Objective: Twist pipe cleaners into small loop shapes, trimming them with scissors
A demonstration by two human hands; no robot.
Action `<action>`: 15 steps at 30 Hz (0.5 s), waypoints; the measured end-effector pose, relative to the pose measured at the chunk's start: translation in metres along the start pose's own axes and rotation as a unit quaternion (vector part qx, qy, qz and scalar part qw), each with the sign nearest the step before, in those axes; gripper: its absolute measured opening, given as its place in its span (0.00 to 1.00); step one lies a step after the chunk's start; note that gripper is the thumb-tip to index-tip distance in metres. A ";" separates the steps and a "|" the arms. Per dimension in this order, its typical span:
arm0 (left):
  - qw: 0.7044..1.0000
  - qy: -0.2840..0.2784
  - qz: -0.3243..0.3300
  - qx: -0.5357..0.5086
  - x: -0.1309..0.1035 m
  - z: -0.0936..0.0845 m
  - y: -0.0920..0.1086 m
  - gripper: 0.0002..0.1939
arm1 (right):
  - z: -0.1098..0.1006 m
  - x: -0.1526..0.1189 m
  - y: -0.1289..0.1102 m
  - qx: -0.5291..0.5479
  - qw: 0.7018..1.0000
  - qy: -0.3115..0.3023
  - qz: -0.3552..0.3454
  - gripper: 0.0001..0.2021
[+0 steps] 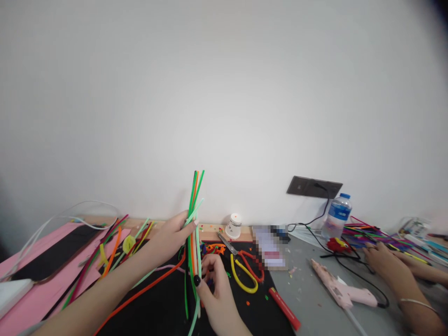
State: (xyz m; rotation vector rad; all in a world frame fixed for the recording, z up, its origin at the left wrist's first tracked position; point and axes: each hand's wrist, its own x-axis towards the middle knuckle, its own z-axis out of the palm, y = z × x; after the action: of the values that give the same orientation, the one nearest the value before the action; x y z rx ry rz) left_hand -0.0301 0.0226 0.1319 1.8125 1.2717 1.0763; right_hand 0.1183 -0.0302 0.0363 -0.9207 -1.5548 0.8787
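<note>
An upright bundle of green, orange, white and black pipe cleaners (192, 247) stands in front of me, above a black mat (157, 298). My left hand (177, 233) is wrapped round its upper part. Lower down, my right hand (215, 289) has its thumb and fingers closed on the bundle, beside a loose mint-green strand that hangs down. Small orange and blue pieces (217, 248) lie behind my right hand. To the right of that hand are scissors (241, 269) with yellow and red handles.
Right of the mat lie a phone (269, 249), a red tube (285, 310) and a pink glue gun (343, 287). A paper cup (233, 226) and a water bottle (338, 217) stand farther back. Another person's hands (385, 261) are at the far right. Pink sheets (21, 298) lie left.
</note>
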 end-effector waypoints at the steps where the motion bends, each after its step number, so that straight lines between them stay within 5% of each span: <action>1: 1.000 -0.003 0.001 -0.001 0.000 0.002 0.001 0.09 | 0.000 0.000 0.000 0.033 0.999 -0.007 0.010 0.11; 4: 1.000 -0.016 0.011 0.017 -0.001 0.009 0.003 0.10 | 0.004 -0.001 0.004 0.141 0.986 -0.065 0.057 0.17; 7: 0.999 -0.034 0.026 0.018 0.000 0.016 0.001 0.09 | 0.009 -0.001 0.010 0.208 0.969 -0.092 0.097 0.13; 15: 0.990 -0.100 -0.021 -0.092 -0.004 0.032 -0.008 0.11 | 0.009 0.002 0.016 0.203 0.968 -0.034 0.146 0.17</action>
State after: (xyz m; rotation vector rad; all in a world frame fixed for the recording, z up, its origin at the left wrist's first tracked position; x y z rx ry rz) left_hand -0.0057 0.0197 0.1103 1.7000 1.0510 0.9303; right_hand 0.1109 -0.0224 0.0217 -0.8341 -1.2426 1.3920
